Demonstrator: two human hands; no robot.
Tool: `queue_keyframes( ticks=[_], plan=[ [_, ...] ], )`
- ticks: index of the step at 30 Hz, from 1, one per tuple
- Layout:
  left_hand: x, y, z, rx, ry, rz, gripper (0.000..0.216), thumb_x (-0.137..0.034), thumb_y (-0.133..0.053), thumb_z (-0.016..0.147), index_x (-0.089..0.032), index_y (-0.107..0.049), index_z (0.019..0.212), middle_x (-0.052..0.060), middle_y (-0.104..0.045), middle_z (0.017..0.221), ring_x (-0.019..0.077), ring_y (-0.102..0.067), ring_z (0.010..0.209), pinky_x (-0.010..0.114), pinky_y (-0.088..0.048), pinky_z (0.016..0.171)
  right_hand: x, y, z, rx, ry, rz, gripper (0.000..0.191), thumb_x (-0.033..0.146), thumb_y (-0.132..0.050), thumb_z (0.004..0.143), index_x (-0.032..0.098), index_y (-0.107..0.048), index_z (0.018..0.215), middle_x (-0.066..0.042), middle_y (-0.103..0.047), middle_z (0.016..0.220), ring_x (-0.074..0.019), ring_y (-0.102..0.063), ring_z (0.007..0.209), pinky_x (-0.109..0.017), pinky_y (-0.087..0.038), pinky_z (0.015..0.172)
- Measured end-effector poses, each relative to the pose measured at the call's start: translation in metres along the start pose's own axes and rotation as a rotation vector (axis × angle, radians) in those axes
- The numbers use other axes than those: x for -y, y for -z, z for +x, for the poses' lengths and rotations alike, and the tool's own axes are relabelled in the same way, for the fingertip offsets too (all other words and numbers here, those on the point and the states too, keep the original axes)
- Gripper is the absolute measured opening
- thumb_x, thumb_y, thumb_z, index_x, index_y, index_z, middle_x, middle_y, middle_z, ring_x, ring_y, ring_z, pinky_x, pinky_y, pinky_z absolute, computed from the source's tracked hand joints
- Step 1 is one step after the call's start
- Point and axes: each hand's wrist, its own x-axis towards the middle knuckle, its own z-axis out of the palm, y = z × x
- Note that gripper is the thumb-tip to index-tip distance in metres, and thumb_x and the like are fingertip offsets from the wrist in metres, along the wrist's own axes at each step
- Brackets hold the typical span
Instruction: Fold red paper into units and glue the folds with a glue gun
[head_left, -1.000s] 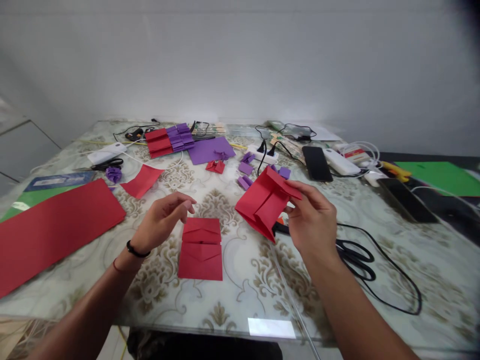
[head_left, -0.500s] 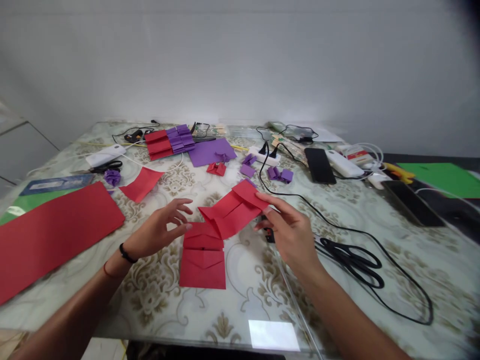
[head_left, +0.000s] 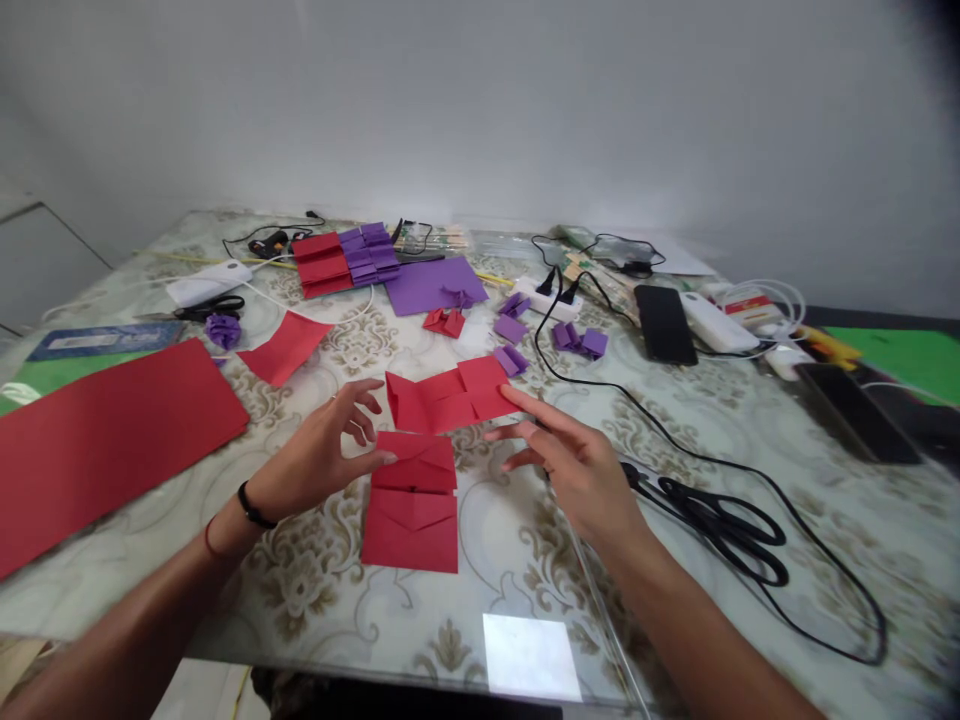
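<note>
A creased red paper strip (head_left: 442, 395) lies on the table in front of me, its left end folded up. My right hand (head_left: 574, 460) is open beside it, with the index fingertip on the strip's right end and the other fingers spread. Just below lies a folded red paper (head_left: 411, 525) with pointed flaps and a slit across its middle. My left hand (head_left: 330, 440) is open at this paper's upper left, fingers curved and apart. Its thumb tip overlaps the paper's edge; whether it presses there I cannot tell.
Black-handled scissors (head_left: 724, 525) and a black cable (head_left: 675, 450) lie at right. Large red sheets (head_left: 112, 440) cover the left side. Small folded purple pieces (head_left: 577, 340), a power strip (head_left: 547, 298) and a phone (head_left: 665, 325) sit farther back.
My right hand has put the red strip down flatter on the table and loosened its pinch. The left hand has hardly moved. The view has shifted slightly.
</note>
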Motion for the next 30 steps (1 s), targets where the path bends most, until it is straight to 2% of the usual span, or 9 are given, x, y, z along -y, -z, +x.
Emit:
queue_keyframes(
  ticks=[3,6,8,13,17,20,22,27,30],
  plan=[
    [0.001,0.001,0.001,0.029,0.097,-0.213,0.071,-0.04,-0.076,0.09,-0.026,-0.038,0.148,0.01,-0.06,0.129,0.0167,-0.072,0.092,0.035,-0.062,0.083,-0.001,-0.005,-0.002,0.069,-0.091,-0.004,0.046,0.041,-0.072,0.095,0.025,-0.072,0.138,-0.008,-0.084,0.098,-0.0253,-0.078,0.097,-0.032,-0.065,0.064],
    [0.002,0.002,0.002,0.071,0.154,-0.397,0.058,-0.041,-0.068,0.097,-0.025,-0.043,0.146,0.012,-0.062,0.133,0.019,-0.074,0.103,0.035,-0.061,0.089,-0.001,-0.009,-0.005,0.147,-0.132,-0.062,0.053,0.045,-0.07,0.095,0.021,-0.069,0.142,-0.009,-0.084,0.098,-0.0253,-0.077,0.097,-0.034,-0.066,0.068],
    [0.003,0.002,0.003,0.068,0.163,-0.422,0.051,-0.042,-0.066,0.098,-0.024,-0.048,0.143,0.012,-0.064,0.133,0.0195,-0.073,0.106,0.036,-0.061,0.093,-0.001,-0.012,-0.007,0.21,-0.148,-0.123,0.054,0.046,-0.069,0.095,0.019,-0.069,0.142,-0.01,-0.084,0.099,-0.025,-0.077,0.097,-0.035,-0.065,0.07],
    [0.008,-0.007,0.003,0.058,0.14,-0.283,0.049,-0.038,-0.07,0.095,-0.022,-0.053,0.138,0.013,-0.064,0.134,0.0228,-0.073,0.109,0.04,-0.063,0.091,-0.004,-0.017,-0.012,0.329,-0.178,-0.319,0.052,0.044,-0.064,0.098,0.019,-0.069,0.142,-0.008,-0.084,0.097,-0.0207,-0.077,0.082,-0.036,-0.063,0.075],
    [0.012,-0.015,0.001,0.113,-0.059,-0.051,0.043,-0.031,-0.076,0.092,-0.023,-0.062,0.132,0.012,-0.064,0.133,0.0261,-0.068,0.12,0.047,-0.06,0.104,-0.01,-0.022,-0.014,0.359,-0.122,-0.559,0.039,0.035,-0.064,0.098,0.02,-0.077,0.132,-0.005,-0.082,0.082,-0.0206,-0.074,0.069,-0.036,-0.062,0.072],
    [0.015,-0.017,-0.001,0.193,-0.153,0.103,0.035,-0.025,-0.079,0.09,-0.024,-0.069,0.124,0.012,-0.061,0.141,0.0291,-0.063,0.131,0.051,-0.053,0.113,-0.012,-0.025,-0.014,0.398,0.002,-0.713,0.03,0.027,-0.066,0.098,0.023,-0.081,0.124,-0.008,-0.084,0.102,-0.0232,-0.078,0.085,-0.038,-0.061,0.083],
    [0.017,-0.018,-0.002,0.228,-0.141,0.15,0.033,-0.023,-0.078,0.091,-0.024,-0.07,0.123,0.013,-0.057,0.147,0.03,-0.063,0.131,0.05,-0.056,0.11,-0.013,-0.027,-0.012,0.419,0.074,-0.767,0.028,0.021,-0.066,0.098,0.024,-0.081,0.122,-0.008,-0.083,0.115,-0.0242,-0.078,0.098,-0.04,-0.059,0.093],
    [0.019,-0.017,-0.005,0.226,-0.161,0.199,0.036,-0.016,-0.077,0.089,-0.025,-0.07,0.123,0.013,-0.057,0.146,0.0307,-0.06,0.133,0.049,-0.057,0.107,-0.019,-0.027,-0.01,0.432,0.161,-0.813,0.026,0.014,-0.069,0.096,0.022,-0.081,0.117,-0.008,-0.079,0.105,-0.0226,-0.075,0.097,-0.038,-0.06,0.092],
    [0.018,-0.014,-0.004,0.22,-0.192,0.215,0.04,-0.016,-0.081,0.085,-0.024,-0.069,0.122,0.013,-0.06,0.14,0.0302,-0.058,0.134,0.051,-0.054,0.112,-0.022,-0.025,-0.012,0.407,0.239,-0.833,0.025,0.012,-0.072,0.092,0.021,-0.079,0.115,-0.01,-0.073,0.113,-0.0234,-0.073,0.103,-0.04,-0.061,0.094]
  ],
)
